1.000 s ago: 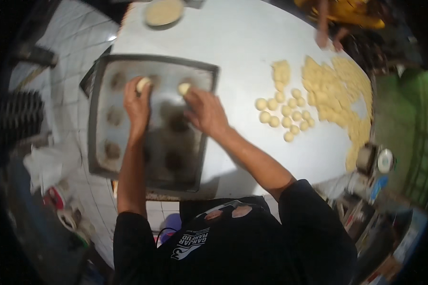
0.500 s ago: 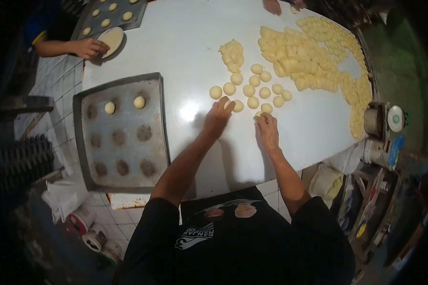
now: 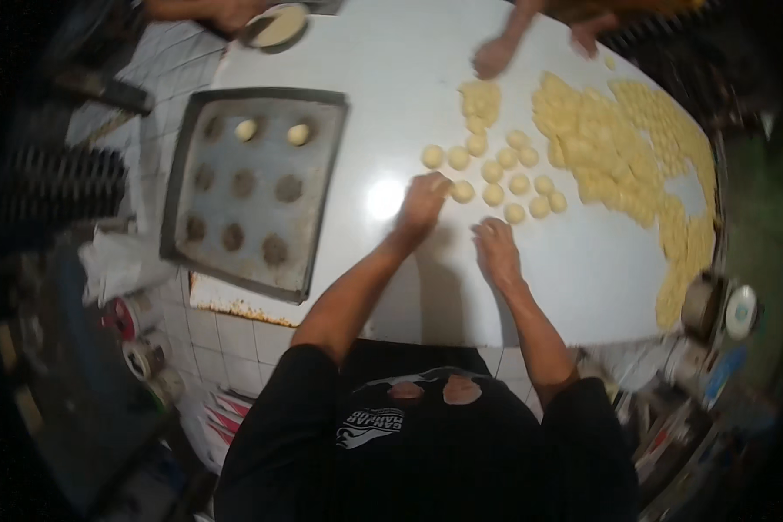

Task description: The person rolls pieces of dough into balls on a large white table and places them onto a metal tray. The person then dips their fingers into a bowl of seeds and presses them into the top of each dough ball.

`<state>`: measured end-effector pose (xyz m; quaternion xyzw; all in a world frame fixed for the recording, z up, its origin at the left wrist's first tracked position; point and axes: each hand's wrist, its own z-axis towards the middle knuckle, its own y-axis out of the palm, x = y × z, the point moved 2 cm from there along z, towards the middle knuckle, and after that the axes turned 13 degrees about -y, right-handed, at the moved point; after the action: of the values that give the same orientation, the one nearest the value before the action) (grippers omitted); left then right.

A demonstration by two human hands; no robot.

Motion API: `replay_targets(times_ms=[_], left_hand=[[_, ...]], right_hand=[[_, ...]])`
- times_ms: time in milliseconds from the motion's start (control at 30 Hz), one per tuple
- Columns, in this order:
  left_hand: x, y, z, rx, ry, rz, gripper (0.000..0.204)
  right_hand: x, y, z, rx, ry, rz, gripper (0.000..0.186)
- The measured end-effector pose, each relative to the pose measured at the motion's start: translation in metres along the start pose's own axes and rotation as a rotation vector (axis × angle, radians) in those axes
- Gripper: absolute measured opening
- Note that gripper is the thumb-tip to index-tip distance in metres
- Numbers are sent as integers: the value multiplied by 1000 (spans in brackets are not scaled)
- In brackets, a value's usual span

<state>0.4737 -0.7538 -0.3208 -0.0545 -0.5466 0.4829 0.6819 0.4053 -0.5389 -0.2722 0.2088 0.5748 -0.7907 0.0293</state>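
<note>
My left hand (image 3: 424,207) is cupped on the white tabletop with its fingers curled over a dough ball (image 3: 442,186), which shows only in part. Another pale yellow dough ball (image 3: 463,191) lies just to the right of those fingertips. My right hand (image 3: 498,250) rests nearer to me, its fingers bent inward and pressed together. Whatever lies under them is mostly hidden and blurred. Several smooth dough balls (image 3: 493,171) are spread beyond both hands. A rough dough lump (image 3: 480,103) sits past them.
To the left stands a metal baking tray (image 3: 261,213) with two dough balls and dark round marks. Many cut dough pieces (image 3: 600,143) cover the table's right side. Across the table, a co-worker's hand (image 3: 493,57) is close to the lump; another person's hand (image 3: 235,13) is by a bowl (image 3: 280,28).
The view has shifted, moving the tray upward in the picture. My right hand has drawn away from the nearest dough balls. A co-worker's arm has reached in toward the dough lump.
</note>
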Motion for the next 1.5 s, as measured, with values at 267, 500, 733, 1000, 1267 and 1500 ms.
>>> replay_targets(times_ms=[267, 500, 733, 1000, 1267, 1500], left_hand=[[-3, -169, -74, -126, -990, -748, 32], [-97, -351, -64, 332, -977, -821, 39], [-196, -420, -18, 478, -957, -150, 48], [-296, -410, -36, 298, -834, 241, 61], [-271, -398, -30, 39, -689, 423, 81], [-286, -393, -45, -45, -687, 469, 85]], right_hand=[[-68, 40, 37, 128, 1045, 1576, 42], [-192, 63, 287, -345, 137, 858, 51], [-250, 180, 503, 59, -242, 325, 51], [-250, 255, 561, -67, -504, 85, 72], [-250, 284, 539, -254, -569, -27, 66], [-224, 205, 540, -127, -492, 236, 52]])
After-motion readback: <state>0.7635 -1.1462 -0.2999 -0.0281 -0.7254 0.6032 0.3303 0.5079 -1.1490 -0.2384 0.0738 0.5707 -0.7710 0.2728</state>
